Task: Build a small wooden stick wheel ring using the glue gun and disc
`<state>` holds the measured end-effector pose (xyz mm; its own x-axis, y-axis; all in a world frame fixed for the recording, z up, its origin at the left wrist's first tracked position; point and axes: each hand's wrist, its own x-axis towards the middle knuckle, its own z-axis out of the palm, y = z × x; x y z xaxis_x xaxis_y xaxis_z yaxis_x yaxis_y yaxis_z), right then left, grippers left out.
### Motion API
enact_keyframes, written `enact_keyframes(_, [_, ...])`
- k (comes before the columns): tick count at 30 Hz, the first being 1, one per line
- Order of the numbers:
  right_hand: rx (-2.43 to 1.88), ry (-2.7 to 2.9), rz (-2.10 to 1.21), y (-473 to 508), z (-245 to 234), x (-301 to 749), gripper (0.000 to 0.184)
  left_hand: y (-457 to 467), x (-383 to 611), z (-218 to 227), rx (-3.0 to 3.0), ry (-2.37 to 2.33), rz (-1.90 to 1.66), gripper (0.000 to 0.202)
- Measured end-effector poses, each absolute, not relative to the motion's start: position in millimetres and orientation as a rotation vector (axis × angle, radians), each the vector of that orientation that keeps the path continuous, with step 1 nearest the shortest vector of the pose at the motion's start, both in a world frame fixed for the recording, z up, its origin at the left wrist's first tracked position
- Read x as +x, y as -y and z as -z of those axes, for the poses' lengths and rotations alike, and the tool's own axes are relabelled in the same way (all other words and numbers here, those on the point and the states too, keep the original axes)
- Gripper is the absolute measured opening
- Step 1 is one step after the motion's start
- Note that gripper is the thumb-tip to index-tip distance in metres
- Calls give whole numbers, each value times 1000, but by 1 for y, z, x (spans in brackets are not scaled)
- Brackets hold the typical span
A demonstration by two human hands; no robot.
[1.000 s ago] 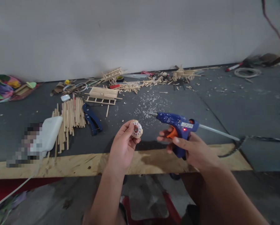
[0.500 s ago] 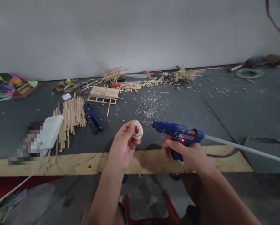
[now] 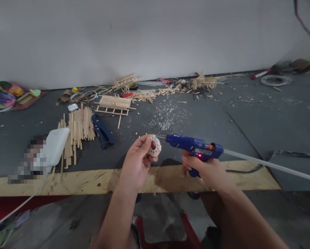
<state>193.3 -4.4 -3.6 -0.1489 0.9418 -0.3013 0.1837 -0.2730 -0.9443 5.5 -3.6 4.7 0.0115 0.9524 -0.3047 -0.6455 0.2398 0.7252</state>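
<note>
Between the thumb and fingers of my left hand [image 3: 137, 159] is a small pale ring [image 3: 157, 144] with a round hole and short marks or slots around its face. My right hand [image 3: 205, 169] is wrapped round the handle of a blue hot glue gun [image 3: 187, 143], its red light lit. A long translucent glue stick [image 3: 271, 165] sticks out of the gun's back. The metal nozzle [image 3: 160, 137] points left and sits at the ring's upper edge; whether it touches cannot be made out.
A pile of thin wooden sticks [image 3: 79, 126] lies left, beside dark blue cutters [image 3: 102, 131] and a white power bank-like box [image 3: 57, 147]. Behind are a small stick-built frame [image 3: 114, 103], a wooden model [image 3: 204, 82] and white shavings [image 3: 167, 116]. A cable [image 3: 248, 170] trails right.
The glue gun has shifted slightly left, its nozzle now at the ring's upper edge. In my left hand the ring has moved a little right and turned slightly.
</note>
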Motion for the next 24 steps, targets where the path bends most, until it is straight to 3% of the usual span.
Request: enact_keyframes(24, [-1637,1404,-1419,5,-2,196,20,4,7,-3,487,-826,-1299,13])
